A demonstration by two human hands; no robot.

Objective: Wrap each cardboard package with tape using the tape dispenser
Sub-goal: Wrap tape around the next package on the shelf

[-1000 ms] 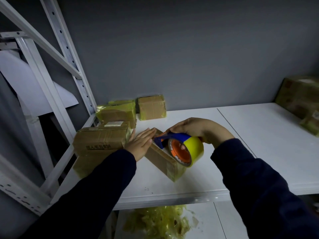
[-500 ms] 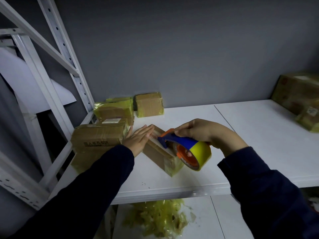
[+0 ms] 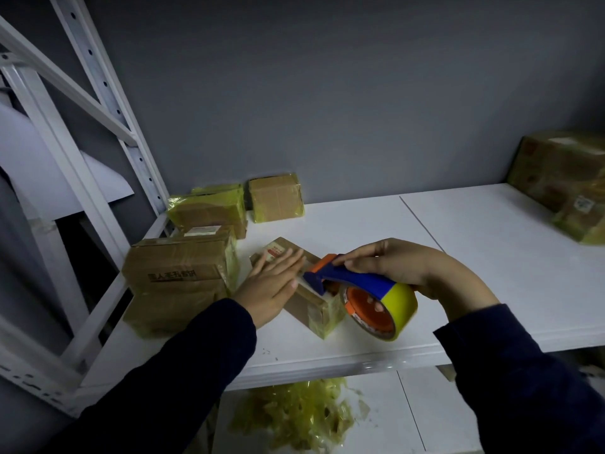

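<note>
A small flat cardboard package [image 3: 312, 308] lies at an angle on the white shelf [image 3: 458, 257], with yellowish tape on its near end. My left hand [image 3: 273, 285] lies flat on its top, fingers straight. My right hand [image 3: 402, 268] grips the blue and orange tape dispenser [image 3: 357, 286], which carries a yellow tape roll [image 3: 397, 311]. The dispenser's blade end touches the package top just beside my left fingertips.
Taped boxes are stacked at the left [image 3: 178, 267], with two more [image 3: 209, 209] [image 3: 276, 198] against the grey wall. Larger wrapped boxes [image 3: 563, 181] sit at the far right. Crumpled yellow tape scraps [image 3: 294, 414] lie on the lower shelf. White rack uprights [image 3: 108, 93] stand left.
The dispenser has been drawn toward me and to the right along the package top. My left hand stays pressed flat on the package.
</note>
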